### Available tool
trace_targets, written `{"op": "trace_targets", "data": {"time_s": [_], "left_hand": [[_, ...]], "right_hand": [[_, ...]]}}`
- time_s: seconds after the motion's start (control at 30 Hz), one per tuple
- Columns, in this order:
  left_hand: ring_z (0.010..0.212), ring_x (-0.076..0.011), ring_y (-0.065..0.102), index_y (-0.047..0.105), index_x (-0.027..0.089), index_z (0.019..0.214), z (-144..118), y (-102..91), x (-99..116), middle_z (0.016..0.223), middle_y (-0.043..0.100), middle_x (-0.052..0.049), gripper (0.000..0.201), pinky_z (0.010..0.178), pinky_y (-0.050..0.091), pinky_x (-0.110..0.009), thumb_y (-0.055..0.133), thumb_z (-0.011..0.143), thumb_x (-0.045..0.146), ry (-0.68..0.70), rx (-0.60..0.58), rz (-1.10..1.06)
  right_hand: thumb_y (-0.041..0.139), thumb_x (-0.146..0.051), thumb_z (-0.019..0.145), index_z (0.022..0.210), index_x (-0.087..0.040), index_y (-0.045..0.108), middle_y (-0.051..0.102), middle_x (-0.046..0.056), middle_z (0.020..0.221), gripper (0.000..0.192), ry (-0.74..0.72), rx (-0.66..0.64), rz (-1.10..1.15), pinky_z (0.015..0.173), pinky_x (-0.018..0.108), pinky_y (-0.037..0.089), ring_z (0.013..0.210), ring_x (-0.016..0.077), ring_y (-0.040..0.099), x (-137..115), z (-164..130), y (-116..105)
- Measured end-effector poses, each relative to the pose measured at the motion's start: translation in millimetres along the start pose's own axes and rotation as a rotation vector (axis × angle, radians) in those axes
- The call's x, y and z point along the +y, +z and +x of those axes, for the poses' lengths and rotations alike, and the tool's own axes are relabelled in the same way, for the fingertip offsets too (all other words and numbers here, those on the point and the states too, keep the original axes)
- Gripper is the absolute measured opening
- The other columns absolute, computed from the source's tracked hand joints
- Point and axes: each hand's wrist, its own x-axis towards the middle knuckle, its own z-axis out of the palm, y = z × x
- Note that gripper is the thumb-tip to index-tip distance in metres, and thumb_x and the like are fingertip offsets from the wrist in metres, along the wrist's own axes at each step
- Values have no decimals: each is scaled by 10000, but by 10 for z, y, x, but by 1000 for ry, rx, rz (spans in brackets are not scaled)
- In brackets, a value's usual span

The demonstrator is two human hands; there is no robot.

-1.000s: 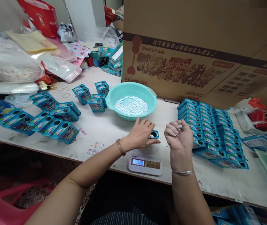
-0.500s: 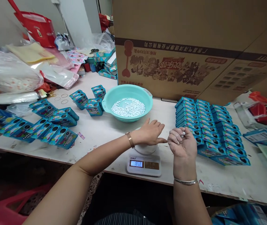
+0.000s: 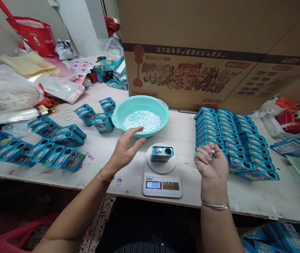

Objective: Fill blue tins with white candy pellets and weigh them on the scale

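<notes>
A small teal tin with a round hole on top sits on the white pan of a digital scale at the table's front edge. A white tablet lies on the tin's top. My left hand hovers to the left of the scale, fingers spread, holding nothing. My right hand is curled to the right of the scale and pinches small white tablets between its fingertips. A turquoise basin of white tablets stands just behind the scale.
Rows of teal tins lie stacked at the right, and more tins lie at the left. A large printed cardboard box stands behind. Plastic bags and a red bag crowd the far left.
My left hand has lifted off the tin and drawn away to the left, leaving the tin uncovered on the scale. The scale's reading has changed. My right hand has stayed almost in place.
</notes>
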Motion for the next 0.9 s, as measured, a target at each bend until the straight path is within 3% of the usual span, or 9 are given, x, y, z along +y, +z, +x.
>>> {"op": "trace_targets", "data": {"time_s": [0.17, 0.4, 0.7, 0.9], "left_hand": [[1117, -236, 621, 630, 191, 1134, -553, -163, -256, 1158, 678, -85, 362, 1001, 478, -394, 571, 882, 444, -238, 117, 21], [1097, -239, 642, 641, 195, 1107, -1011, -49, -406, 1135, 693, -86, 371, 1009, 483, -423, 606, 841, 451, -396, 128, -43], [1094, -219, 644, 627, 218, 1143, -1074, 144, -345, 1143, 683, -67, 296, 979, 513, -397, 593, 880, 350, -273, 46, -25], [1088, -215, 626, 578, 224, 1207, -944, 235, -211, 1157, 643, -82, 312, 949, 525, -395, 582, 901, 281, -108, 46, 46]], "right_hand": [[436, -173, 907, 758, -223, 391, 401, -76, 556, 164, 8, 68, 10, 318, 177, 278, 356, 66, 355, 25, -51, -29], [515, -165, 855, 749, -222, 384, 457, -56, 627, 178, 9, 90, -66, 364, 174, 347, 412, 61, 407, 54, -100, -93], [608, -147, 789, 760, -209, 444, 468, -66, 625, 178, -19, 46, -234, 403, 145, 356, 433, 42, 405, 32, -126, -237], [662, -209, 813, 756, -210, 471, 368, -109, 518, 199, 0, 54, -285, 326, 142, 278, 357, 41, 303, 84, -169, -309]]}}
